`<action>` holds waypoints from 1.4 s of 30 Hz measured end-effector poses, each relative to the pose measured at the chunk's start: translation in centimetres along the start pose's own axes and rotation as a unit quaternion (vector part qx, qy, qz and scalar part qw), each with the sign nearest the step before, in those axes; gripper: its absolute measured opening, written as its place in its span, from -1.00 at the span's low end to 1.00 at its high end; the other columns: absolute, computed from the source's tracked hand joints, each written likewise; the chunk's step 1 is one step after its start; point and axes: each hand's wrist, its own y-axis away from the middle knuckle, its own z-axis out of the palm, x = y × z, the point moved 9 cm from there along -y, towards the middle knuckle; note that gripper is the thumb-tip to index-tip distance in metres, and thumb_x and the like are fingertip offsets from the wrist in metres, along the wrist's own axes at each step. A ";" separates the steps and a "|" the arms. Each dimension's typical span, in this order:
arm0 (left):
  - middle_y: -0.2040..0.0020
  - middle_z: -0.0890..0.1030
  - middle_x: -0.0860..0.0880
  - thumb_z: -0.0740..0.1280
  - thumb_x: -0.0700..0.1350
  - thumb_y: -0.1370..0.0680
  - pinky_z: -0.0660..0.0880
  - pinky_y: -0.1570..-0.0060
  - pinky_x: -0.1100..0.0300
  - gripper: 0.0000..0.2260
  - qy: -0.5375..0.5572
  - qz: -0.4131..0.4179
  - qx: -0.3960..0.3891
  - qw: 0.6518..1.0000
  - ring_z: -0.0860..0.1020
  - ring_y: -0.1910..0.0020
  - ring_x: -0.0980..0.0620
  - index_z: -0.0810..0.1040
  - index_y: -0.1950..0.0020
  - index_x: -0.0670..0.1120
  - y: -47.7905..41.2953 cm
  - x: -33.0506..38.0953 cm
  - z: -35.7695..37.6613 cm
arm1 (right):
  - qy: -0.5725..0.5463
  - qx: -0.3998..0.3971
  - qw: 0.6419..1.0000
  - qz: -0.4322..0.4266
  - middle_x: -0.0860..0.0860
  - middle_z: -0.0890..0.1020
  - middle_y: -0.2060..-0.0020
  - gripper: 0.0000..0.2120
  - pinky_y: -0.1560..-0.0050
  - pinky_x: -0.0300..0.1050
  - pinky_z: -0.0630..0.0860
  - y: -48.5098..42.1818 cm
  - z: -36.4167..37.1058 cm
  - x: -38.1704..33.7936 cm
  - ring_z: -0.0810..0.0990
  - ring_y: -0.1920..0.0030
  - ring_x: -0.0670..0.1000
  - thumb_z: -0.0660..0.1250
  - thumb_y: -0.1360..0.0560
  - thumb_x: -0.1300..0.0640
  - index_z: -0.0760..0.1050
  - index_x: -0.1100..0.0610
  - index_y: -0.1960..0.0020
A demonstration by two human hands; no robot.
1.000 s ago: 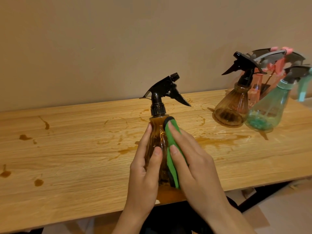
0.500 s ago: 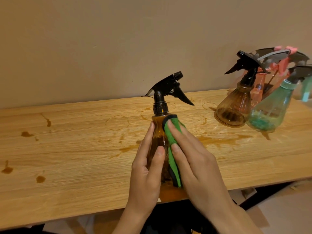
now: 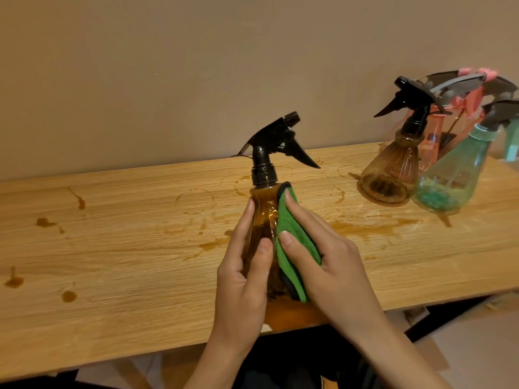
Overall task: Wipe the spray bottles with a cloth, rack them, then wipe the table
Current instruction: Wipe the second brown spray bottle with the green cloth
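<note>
Now, table (image 3: 126,270): long wooden top against a wall, streaked with brown spills (image 3: 373,224).
Far right: second amber bottle (image 3: 390,175), teal bottle (image 3: 452,175) and pink bottle (image 3: 434,136), clustered and leaning.
Amber spray bottle (image 3: 262,214): upright near the front edge, between both hands.
Left hand (image 3: 241,282): wrapped round the bottle's left side, thumb on its front.
Right hand (image 3: 334,265): curled over the green cloth (image 3: 292,240), pressing it to the bottle's right side.
</note>
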 end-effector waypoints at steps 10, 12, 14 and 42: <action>-0.54 0.45 0.09 0.37 0.27 -0.53 0.28 -0.52 -0.25 -0.51 0.060 -0.030 0.017 0.998 0.39 -0.54 -0.05 0.45 -0.47 0.33 0.0 -0.8 -1.0 | -0.194 -0.014 0.970 0.144 -0.47 0.44 -0.36 -0.58 -0.42 -0.30 0.30 3.5 1.3 2.7 0.34 -0.42 -0.38 0.14 -0.42 -0.44 0.30 -0.64 -0.28; -0.54 0.42 0.18 0.43 0.43 -0.41 0.33 -0.49 -0.19 -0.34 0.023 -0.017 -0.011 1.000 0.38 -0.55 -0.01 0.37 -0.49 0.40 0.1 -0.4 -0.5 | -0.218 -0.001 0.964 0.149 -0.43 0.47 -0.36 -0.58 -0.48 -0.13 0.29 3.4 1.3 2.7 0.36 -0.43 -0.34 0.16 -0.41 -0.45 0.34 -0.61 -0.28; -0.48 0.42 0.31 0.44 0.52 -0.30 0.42 -0.40 0.09 -0.21 -0.029 -0.003 -0.029 0.999 0.40 -0.51 0.12 0.30 -0.50 0.45 0.1 0.0 -0.2 | -0.222 0.012 0.966 0.132 -0.33 0.49 -0.38 -0.55 -0.47 -0.04 0.33 3.2 1.2 2.3 0.40 -0.43 -0.26 0.17 -0.46 -0.41 0.37 -0.51 -0.34; -0.43 0.51 0.29 0.37 -0.04 -0.60 0.43 -0.26 0.42 -0.46 -0.023 -0.006 -0.046 0.999 0.48 -0.42 0.24 0.32 -0.56 0.15 0.4 -0.1 0.9 | -0.014 -0.013 1.000 0.014 -0.48 0.43 -0.35 -0.58 -0.28 -0.51 0.33 1.1 -0.6 0.8 0.36 -0.39 -0.39 0.17 -0.67 -0.09 0.28 -0.32 -0.51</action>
